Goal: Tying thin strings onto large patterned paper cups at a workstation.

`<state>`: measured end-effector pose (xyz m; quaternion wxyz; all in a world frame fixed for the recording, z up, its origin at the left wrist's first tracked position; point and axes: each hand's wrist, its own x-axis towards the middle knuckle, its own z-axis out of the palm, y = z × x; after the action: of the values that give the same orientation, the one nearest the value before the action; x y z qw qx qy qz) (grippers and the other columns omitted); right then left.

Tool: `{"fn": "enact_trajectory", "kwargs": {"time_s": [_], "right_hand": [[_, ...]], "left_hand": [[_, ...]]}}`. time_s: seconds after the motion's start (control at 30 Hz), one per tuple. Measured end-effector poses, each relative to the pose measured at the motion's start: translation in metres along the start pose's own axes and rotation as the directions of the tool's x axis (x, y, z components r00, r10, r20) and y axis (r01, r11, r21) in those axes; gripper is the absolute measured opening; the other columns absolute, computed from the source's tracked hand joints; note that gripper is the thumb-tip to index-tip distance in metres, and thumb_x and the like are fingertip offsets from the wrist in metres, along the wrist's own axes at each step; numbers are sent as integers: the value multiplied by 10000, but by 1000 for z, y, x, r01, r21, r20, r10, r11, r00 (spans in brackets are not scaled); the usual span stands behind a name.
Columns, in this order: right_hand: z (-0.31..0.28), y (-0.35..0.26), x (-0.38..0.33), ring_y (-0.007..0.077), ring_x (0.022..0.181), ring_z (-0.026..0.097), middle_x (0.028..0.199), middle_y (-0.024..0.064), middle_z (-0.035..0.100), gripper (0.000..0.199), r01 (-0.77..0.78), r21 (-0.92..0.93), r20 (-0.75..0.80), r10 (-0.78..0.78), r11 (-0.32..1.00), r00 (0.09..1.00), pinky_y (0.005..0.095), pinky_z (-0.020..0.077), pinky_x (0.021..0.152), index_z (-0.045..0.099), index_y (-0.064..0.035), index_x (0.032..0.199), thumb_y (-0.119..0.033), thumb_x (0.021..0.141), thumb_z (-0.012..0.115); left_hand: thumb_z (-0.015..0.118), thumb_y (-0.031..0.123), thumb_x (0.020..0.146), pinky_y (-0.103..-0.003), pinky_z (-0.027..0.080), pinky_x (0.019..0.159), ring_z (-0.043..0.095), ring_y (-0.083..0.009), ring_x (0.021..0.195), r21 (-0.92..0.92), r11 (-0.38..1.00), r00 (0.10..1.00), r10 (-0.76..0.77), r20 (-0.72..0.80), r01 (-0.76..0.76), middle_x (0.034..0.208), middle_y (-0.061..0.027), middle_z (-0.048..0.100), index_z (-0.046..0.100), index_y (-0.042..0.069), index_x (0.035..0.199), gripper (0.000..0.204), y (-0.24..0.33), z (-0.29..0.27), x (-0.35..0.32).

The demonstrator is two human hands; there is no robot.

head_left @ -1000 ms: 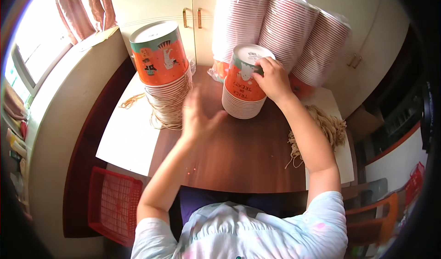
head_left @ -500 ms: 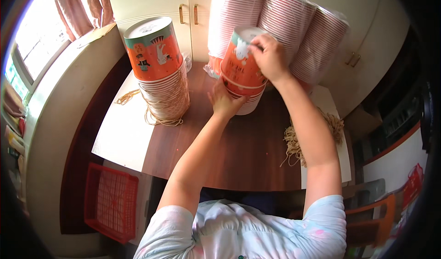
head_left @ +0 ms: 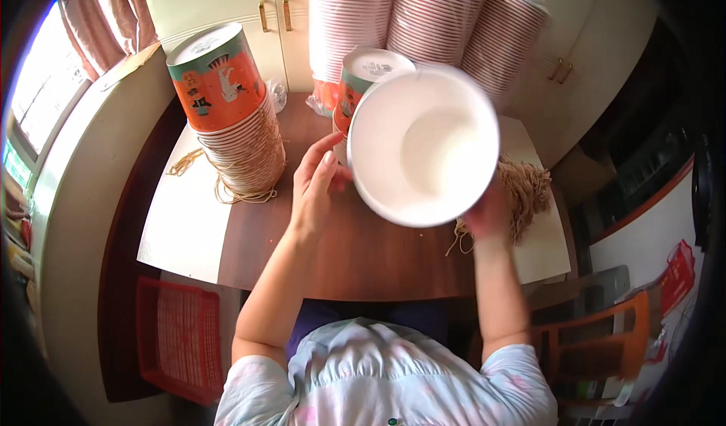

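Observation:
In my right hand (head_left: 490, 208) is a paper bucket (head_left: 412, 150), its white open mouth turned toward me. The fingers are partly hidden behind its wall and smeared by motion. My left hand (head_left: 311, 188) is open beside the bucket's left rim, fingers apart; whether it touches the rim I cannot tell. Behind the bucket stands a short upside-down stack of paper buckets (head_left: 376, 65), orange and green with a white base, mostly hidden. At the left rises a taller upside-down stack of paper buckets (head_left: 223, 86), with tan strings (head_left: 242, 150) hanging around its rims.
Plastic-wrapped stacks of buckets (head_left: 435, 25) stand at the back against pale cabinets (head_left: 212, 3). A bundle of tan strings (head_left: 523, 195) lies on the right of the brown table (head_left: 363, 267). Below the table's left side is a red plastic basket (head_left: 181, 339); a wooden chair (head_left: 597, 343) stands right.
The top bucket has come off the middle stack in my right hand and been turned, mouth toward me. My left hand has let go of the stack. The view has shifted slightly.

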<state>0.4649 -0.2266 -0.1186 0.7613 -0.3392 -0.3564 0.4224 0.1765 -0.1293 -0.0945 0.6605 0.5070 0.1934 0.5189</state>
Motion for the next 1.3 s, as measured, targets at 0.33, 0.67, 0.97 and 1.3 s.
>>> {"fn": "enact_trajectory", "kwargs": {"time_s": [0.33, 0.67, 0.97, 1.3], "right_hand": [[29, 70, -96, 210, 1010, 644, 1134, 104, 636, 386, -680, 62, 88, 674, 731, 733, 376, 560, 834, 536, -61, 1268, -272, 946, 549], [-24, -33, -53, 274, 916, 580, 878, 85, 610, 109, 442, -896, 383, 447, -32, 808, 382, 475, 815, 697, -63, 844, -113, 747, 693], [-40, -8, -38, 266, 921, 551, 870, 76, 585, 145, 727, -678, 554, 573, -109, 604, 384, 453, 837, 651, -51, 772, -130, 663, 704], [38, -55, -25, 98, 859, 615, 911, 44, 680, 127, -190, -658, 435, 573, 729, 695, 243, 485, 783, 629, -22, 934, -139, 889, 652]], "left_hand": [[550, -20, 782, -237, 489, 764, 622, -112, 866, 661, 730, 974, -227, -5, 173, 941, -73, 673, 612, -81, 1119, 349, 48, -9, -32], [501, 47, 739, -296, 510, 711, 658, -208, 725, 836, 507, 977, -129, -169, 212, 901, -151, 683, 617, -38, 1113, 401, 40, -21, -58], [665, 150, 812, -335, 505, 681, 631, -208, 771, 968, 217, 962, 211, -172, 125, 1087, -119, 606, 620, 26, 1147, 360, 64, 17, -75], [643, 72, 796, -371, 493, 748, 592, -275, 843, 578, 287, 632, 154, 759, -764, 919, -108, 577, 606, 3, 1092, 306, 44, 98, -43]]}}
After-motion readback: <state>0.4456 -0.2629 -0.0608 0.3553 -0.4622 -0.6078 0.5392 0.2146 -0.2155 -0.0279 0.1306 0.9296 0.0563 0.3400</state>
